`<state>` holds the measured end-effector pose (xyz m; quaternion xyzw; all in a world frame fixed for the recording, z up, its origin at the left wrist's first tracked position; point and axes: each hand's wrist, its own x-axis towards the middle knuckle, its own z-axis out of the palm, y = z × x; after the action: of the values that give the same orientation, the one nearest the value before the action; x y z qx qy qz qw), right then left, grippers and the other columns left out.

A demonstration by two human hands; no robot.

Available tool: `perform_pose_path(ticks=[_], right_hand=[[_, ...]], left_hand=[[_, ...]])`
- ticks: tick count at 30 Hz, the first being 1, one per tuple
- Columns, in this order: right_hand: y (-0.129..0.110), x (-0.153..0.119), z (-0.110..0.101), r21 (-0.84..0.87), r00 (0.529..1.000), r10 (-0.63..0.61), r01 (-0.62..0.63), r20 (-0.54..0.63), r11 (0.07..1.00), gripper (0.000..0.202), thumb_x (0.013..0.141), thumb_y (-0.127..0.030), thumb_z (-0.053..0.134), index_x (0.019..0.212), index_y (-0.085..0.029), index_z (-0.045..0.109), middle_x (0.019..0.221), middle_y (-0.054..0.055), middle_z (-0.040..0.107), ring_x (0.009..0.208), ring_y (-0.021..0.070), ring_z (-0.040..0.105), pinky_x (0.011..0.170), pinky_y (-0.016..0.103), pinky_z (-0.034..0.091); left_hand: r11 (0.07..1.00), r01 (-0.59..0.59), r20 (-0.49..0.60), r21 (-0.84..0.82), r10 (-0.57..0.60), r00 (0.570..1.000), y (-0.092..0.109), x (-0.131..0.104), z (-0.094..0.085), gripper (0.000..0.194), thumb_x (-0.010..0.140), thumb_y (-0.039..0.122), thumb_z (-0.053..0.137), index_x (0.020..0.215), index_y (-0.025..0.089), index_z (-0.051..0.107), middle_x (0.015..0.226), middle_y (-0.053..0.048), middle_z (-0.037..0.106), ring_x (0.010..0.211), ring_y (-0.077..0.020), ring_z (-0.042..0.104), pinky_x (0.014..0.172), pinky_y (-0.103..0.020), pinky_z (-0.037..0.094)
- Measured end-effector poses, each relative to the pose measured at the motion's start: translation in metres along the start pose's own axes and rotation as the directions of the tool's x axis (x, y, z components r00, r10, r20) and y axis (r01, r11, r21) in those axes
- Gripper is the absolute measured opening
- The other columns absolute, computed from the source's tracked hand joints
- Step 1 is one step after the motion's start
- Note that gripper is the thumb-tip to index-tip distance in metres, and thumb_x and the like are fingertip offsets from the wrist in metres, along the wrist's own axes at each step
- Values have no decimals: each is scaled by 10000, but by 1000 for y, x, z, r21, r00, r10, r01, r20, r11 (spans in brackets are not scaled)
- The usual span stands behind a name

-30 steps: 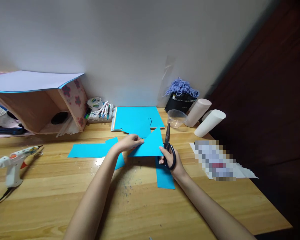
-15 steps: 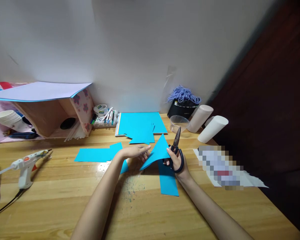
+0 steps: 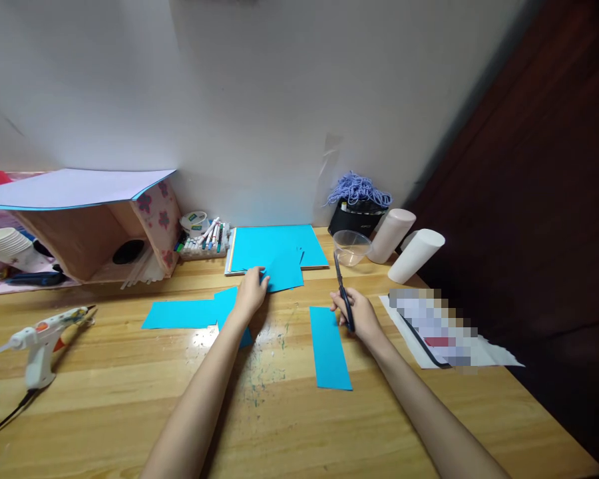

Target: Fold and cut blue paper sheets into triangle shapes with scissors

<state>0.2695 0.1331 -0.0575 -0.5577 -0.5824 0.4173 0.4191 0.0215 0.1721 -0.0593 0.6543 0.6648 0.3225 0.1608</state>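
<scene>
My left hand [image 3: 251, 295] is at the left edge of the loose blue paper pieces [image 3: 285, 271], fingers curled and thumb close to them, gripping blue paper there. Which piece it grips is partly hidden by the fingers. My right hand [image 3: 362, 314] is wrapped round dark-handled scissors [image 3: 346, 303], whose blades point away from me. Just left of that hand, a blue paper strip [image 3: 331, 349] lies flat on the table. More blue strips [image 3: 182, 314] lie beyond my left forearm, overlapping and partly covered by it.
A stack of blue sheets [image 3: 274, 239] lies by the wall, with markers [image 3: 212, 236] to its left. At right are a clear bowl [image 3: 352, 247], white rolls [image 3: 416, 256] and a blurred phone-like object [image 3: 432, 326]. A glue gun [image 3: 42, 346] and a box [image 3: 152, 226] are left.
The blue triangle between my hands has gone to the loose pieces with my left hand, which moved left and away from me. My right hand keeps the scissors, now turned more edge-on.
</scene>
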Motion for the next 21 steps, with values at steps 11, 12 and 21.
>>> perform_pose_path(ticks=[11,12,21], right_hand=[[17,14,-33,-802,981,37,-176,-189,570,225,734,-383,554,829,-180,575,804,86,644,755,244,591,529,265,332],[18,14,-33,-814,982,33,-174,-188,554,230,742,-370,550,858,-172,572,820,92,644,768,247,591,543,270,341],[28,9,-22,-928,975,-185,-48,-124,369,248,771,-307,540,918,-110,570,882,164,574,882,291,511,697,340,384]], left_hand=[[914,-370,417,-164,405,814,61,-42,34,472,685,408,648,1067,166,511,1067,-105,517,1001,-236,485,839,-319,398],[913,-378,436,-153,406,804,63,-45,38,518,648,388,687,1076,161,504,1075,-111,514,1004,-244,483,835,-322,398],[961,-274,519,-24,246,819,69,-49,29,183,702,253,593,862,172,554,890,-75,603,802,-222,557,610,-268,385]])
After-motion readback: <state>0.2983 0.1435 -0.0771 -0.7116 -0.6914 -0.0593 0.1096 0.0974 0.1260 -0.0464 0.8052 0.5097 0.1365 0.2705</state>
